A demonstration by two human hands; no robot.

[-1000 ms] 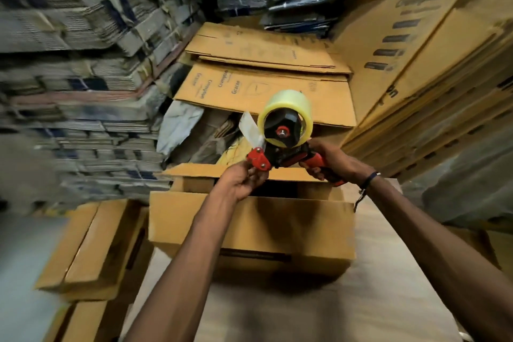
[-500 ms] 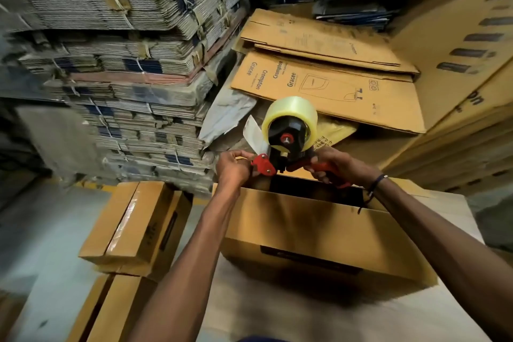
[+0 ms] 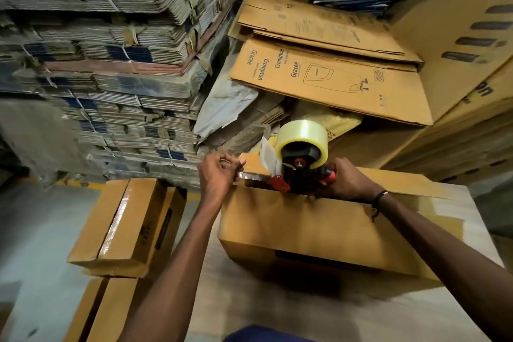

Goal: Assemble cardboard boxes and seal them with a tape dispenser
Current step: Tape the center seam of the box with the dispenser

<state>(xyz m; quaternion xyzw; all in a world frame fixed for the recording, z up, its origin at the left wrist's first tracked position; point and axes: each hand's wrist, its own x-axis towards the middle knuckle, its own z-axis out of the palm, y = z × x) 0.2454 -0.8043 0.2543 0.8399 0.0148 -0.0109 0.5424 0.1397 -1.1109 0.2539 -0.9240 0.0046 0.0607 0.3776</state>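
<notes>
A brown cardboard box [image 3: 305,225] lies on the wooden table [image 3: 277,311] in front of me. Above its top edge sits a red and black tape dispenser [image 3: 297,175] carrying a roll of clear tape [image 3: 302,133]. My right hand [image 3: 347,180] grips the dispenser's red handle. My left hand [image 3: 219,172] pinches the free end of the tape strip [image 3: 252,175], which stretches from the dispenser leftwards over the box's upper left corner.
Two taped boxes [image 3: 125,228] lie on the floor at the left, one above the other. Tall stacks of bundled flat cartons [image 3: 111,64] fill the left. Flat printed cartons [image 3: 327,78] lean behind the box, more on the right.
The dispenser has come down onto the box's top edge. My left hand has drawn a length of tape out to the left. My view has shifted left and closer.
</notes>
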